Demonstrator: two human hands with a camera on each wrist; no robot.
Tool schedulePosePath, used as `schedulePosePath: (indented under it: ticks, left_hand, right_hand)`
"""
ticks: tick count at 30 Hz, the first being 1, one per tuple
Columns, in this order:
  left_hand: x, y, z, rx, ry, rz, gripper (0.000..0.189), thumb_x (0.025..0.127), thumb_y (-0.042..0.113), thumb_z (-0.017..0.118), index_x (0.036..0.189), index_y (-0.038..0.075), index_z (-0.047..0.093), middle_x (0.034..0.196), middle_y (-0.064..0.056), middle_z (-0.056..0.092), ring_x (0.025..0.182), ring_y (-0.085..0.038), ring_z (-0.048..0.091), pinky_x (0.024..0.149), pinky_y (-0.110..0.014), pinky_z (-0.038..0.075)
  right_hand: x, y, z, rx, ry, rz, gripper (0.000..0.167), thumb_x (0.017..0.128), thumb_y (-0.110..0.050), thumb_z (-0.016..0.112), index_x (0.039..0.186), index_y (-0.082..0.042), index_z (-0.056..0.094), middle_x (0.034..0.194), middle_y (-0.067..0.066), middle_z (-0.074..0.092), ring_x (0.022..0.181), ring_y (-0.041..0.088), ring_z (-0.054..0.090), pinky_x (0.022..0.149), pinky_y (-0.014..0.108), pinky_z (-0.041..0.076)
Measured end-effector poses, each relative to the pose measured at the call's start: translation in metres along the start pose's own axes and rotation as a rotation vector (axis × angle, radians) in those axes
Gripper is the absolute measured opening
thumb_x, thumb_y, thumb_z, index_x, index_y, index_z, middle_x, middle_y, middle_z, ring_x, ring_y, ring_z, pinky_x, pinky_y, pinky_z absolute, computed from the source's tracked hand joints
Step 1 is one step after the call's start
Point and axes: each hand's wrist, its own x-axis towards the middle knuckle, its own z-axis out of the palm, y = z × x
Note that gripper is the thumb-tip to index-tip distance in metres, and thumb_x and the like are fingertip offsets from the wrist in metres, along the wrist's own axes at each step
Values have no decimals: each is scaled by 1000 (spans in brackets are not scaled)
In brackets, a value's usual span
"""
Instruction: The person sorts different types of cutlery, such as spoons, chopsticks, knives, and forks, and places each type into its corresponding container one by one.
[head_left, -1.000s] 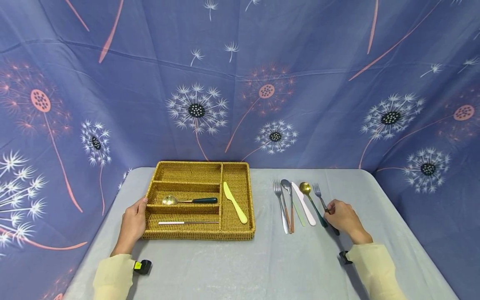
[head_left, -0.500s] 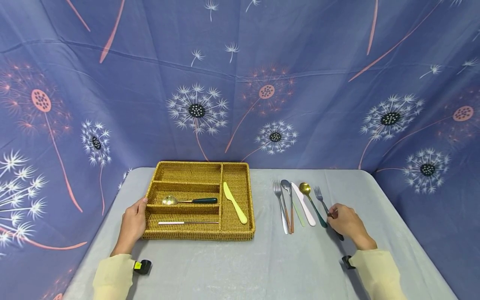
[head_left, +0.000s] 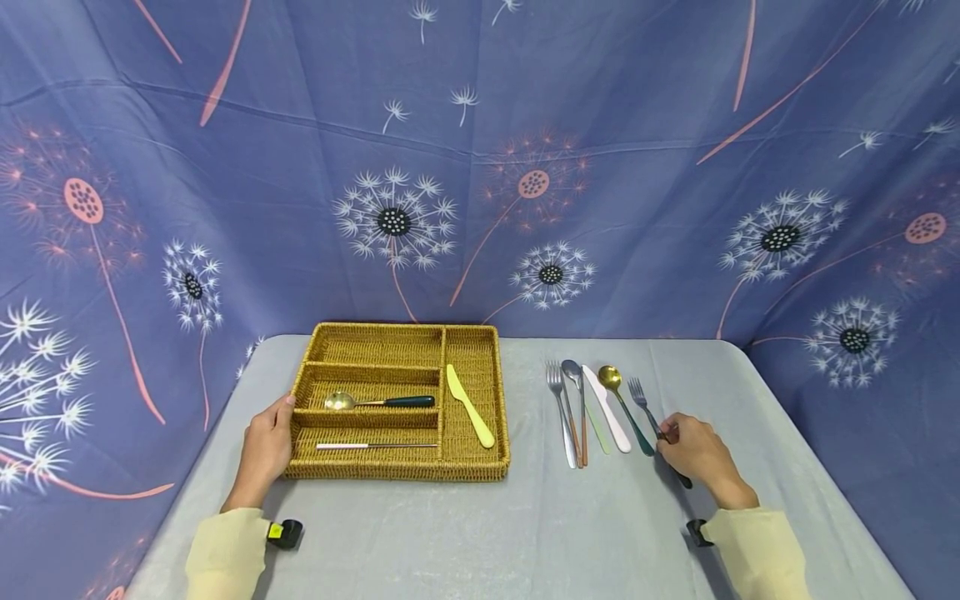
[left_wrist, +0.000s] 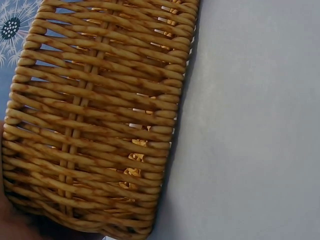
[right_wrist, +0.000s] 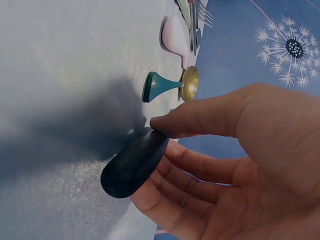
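My left hand grips the left rim of a woven wicker cutlery tray; the tray's side wall fills much of the left wrist view. In the tray lie a gold spoon with a dark handle, a thin utensil with a white end and a yellow knife. On the right, my right hand pinches a fork by its black handle between thumb and fingers. Part of the handle is hidden by the fingers.
Left of the fork lie a gold spoon with a green handle, a pale pink knife, a thin green-handled utensil, a grey spoon and a silver fork. A patterned blue cloth hangs behind the table.
My right hand has moved slightly right and toward me, and the fork has shifted with it. The left hand and the tray have stayed in place.
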Motion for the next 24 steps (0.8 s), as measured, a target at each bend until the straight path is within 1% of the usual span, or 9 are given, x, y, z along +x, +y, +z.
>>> schedulePosePath:
  ticks: [5,10,15,24]
  left_hand:
    - [1,0,0,1,8,1,68,119,45,24,160,-6,42,160,-33,41,150,-56,36,126,-66,28]
    - [1,0,0,-1,25,11,66,119,43,26,158,-6,46,158,-33,44,149,-56,38,126,-66,29]
    - [0,1,0,2,28,22,65,119,42,26,157,-6,48,157,-34,45,148,-57,39,124,-67,31]
    - [0,1,0,-2,12,9,67,119,44,24,159,-6,45,159,-34,43,149,-56,37,126,-66,28]
  right_hand:
    - [-1,1,1,-3,1,12,19,89,-8,72,103,4,67,91,13,69,82,29,66,67,45,53]
    - [-2,2,3,-3,9,13,18,89,-7,72,102,4,67,89,13,67,80,27,63,64,42,51]
    - [-6,2,3,9,17,10,17,89,-7,71,102,4,67,88,12,65,78,26,61,63,38,49]
    - [-14,-1,-1,18,9,18,18,93,-9,71,105,4,68,88,10,67,75,24,62,61,38,49]
